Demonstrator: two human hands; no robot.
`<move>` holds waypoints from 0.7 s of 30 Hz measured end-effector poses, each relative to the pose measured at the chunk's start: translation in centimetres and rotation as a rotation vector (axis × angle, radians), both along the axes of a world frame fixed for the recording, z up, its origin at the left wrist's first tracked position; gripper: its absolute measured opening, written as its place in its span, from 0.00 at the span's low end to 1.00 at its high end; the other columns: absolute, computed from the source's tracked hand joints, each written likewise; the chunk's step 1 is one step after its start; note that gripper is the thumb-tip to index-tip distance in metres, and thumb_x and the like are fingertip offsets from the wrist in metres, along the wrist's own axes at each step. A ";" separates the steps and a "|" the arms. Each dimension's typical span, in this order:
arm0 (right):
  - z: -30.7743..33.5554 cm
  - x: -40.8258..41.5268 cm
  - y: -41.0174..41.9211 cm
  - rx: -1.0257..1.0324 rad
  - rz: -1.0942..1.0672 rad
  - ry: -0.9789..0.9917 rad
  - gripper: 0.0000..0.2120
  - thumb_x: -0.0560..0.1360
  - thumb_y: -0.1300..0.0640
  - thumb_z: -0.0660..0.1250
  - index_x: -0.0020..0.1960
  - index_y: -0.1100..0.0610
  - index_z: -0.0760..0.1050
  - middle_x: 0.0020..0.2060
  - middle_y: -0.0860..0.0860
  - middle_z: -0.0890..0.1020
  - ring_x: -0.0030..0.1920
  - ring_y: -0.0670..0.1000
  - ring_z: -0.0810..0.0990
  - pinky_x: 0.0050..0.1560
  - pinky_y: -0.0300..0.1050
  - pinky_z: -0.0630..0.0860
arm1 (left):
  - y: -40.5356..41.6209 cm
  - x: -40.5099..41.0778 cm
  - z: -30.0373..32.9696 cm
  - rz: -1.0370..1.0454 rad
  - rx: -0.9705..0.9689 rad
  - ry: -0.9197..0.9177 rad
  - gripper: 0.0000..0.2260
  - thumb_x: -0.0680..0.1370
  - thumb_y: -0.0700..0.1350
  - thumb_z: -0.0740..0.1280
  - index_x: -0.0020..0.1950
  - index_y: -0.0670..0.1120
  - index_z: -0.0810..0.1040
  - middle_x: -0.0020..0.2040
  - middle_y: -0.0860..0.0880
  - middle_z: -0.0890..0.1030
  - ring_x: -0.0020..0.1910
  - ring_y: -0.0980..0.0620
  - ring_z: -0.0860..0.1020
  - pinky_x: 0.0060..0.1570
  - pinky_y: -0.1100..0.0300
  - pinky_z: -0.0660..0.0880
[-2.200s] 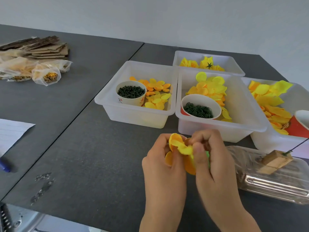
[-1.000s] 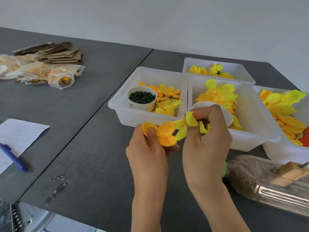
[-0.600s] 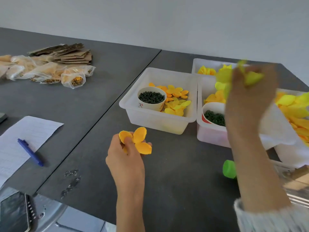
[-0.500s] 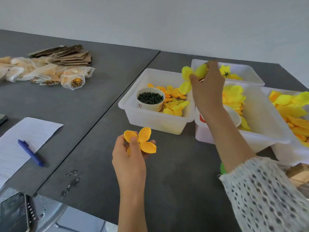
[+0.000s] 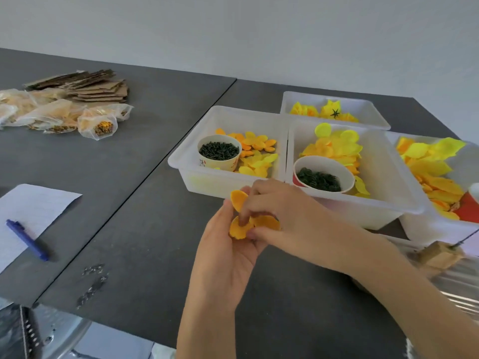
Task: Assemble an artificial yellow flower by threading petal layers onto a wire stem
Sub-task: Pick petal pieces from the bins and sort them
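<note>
Head cam: our left hand [image 5: 228,244] cups the small orange fabric petal layer [image 5: 245,220] above the desk [image 5: 145,244], steadying it; right-hand fingers [image 5: 246,213] curl, pinching its centre, prob. to find the hole.

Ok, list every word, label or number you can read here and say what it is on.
None can be read.
Paper cup in the left tub: small red marks by its base, too blurred to read.
Sheet of paper under the pen: faint lines, too faint to read.
</note>
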State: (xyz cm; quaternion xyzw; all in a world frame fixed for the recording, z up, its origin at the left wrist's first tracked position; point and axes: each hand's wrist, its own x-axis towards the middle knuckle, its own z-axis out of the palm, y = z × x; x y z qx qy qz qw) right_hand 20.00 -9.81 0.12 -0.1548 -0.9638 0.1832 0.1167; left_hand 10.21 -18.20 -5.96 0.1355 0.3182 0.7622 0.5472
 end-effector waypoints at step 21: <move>2.5 6.7 0.6 -0.211 0.057 -0.062 0.05 0.68 0.46 0.75 0.40 0.44 0.81 0.42 0.45 0.76 0.46 0.47 0.75 0.43 0.40 0.71 | -1.8 4.2 2.8 -0.459 0.100 0.142 0.35 0.77 0.63 0.49 0.74 0.39 0.65 0.66 0.39 0.77 0.65 0.43 0.76 0.68 0.44 0.70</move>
